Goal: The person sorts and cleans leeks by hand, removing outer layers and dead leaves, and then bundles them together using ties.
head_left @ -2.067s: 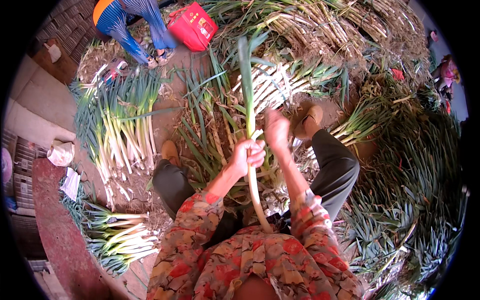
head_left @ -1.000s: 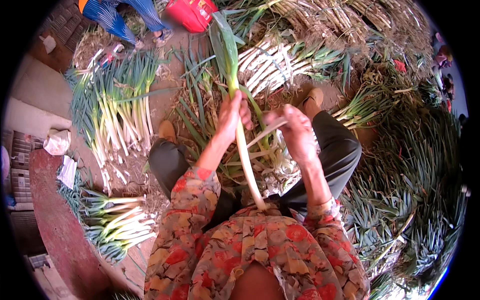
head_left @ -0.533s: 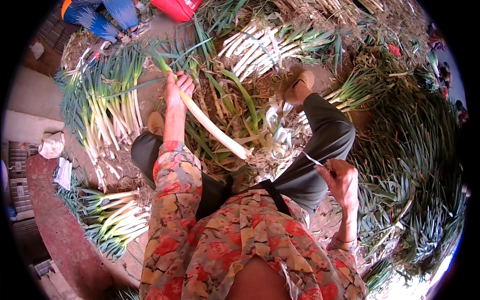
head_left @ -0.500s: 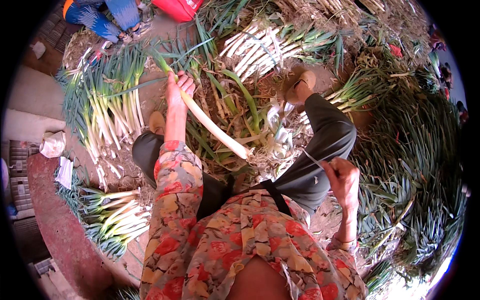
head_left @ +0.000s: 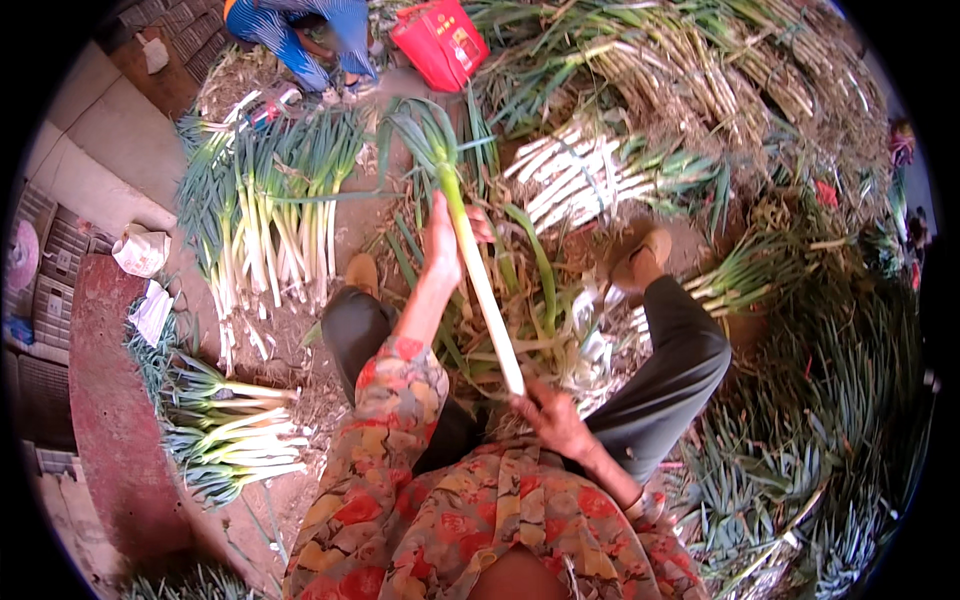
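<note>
A long leek slants across the middle, its leafy green top pointing away from me and its white stalk toward my lap. My left hand is wrapped round the upper stalk, just below the leaves. At the white root end, my right hand is closed, fingers against the stalk. The roots are hidden by that hand, and the thin blade seen in it earlier does not show. Beneath the leek, between my legs, lies a heap of stripped leaves and peelings.
Leeks lie in rows at the left, with a smaller bundle nearer me. White-stalked leeks lie ahead. A large dark green pile fills the right. A red bag stands near another person's blue-clad legs.
My right hand has moved left from beside my knee to the leek's root end. The leek has turned more upright, and my left hand sits further right in the view, which has itself shifted.
</note>
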A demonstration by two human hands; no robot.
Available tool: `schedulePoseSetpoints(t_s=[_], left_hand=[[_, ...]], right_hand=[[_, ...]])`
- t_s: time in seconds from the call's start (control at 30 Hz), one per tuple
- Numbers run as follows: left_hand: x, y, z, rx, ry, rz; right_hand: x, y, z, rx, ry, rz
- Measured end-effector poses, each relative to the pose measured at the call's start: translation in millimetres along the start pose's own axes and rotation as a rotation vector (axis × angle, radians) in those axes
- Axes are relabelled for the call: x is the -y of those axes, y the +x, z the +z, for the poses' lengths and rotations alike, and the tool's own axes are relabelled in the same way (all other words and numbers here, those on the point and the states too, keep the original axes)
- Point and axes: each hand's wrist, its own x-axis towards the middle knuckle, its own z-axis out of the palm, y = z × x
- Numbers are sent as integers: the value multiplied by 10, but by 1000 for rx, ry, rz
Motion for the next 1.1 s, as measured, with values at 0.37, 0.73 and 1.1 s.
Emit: schedulePoseSetpoints(t_s=[0.37, 0.73, 1.1], left_hand=[[185, -1441, 18, 111, 376, -216], [-308, -2242, -300, 271, 1578, -85], [-674, -2111, -375, 137, 1364, 346]], right_hand=[[-384, 429, -110, 329, 563, 72], [-87, 1780, -149, -80, 1530, 41], [488, 1817, -118, 45, 1603, -63]])
